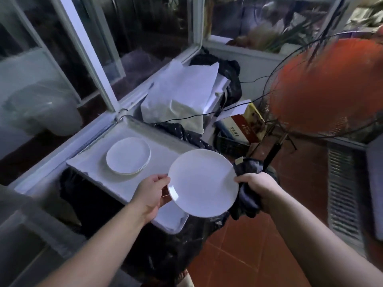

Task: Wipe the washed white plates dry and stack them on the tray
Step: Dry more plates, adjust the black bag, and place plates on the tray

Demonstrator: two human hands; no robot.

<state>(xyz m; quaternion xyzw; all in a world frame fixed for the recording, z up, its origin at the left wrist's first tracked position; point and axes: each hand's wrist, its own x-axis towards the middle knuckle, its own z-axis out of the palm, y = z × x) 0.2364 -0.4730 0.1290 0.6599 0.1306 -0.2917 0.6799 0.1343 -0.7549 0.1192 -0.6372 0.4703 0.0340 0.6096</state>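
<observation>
We hold one white plate [202, 183] by its rim between both hands, above the near right corner of the tray [91, 162]. Our left hand [151, 191] pinches the plate's left edge; our right hand [257, 187] has its grip closed on the right edge together with a dark cloth [247, 200] bunched behind the plate. The plate stack [128, 155] sits near the tray's middle, with bare tray surface all around it. To the right, a fan [329, 85] with red blades stands near the held plate, over the tiled floor [248, 251].
</observation>
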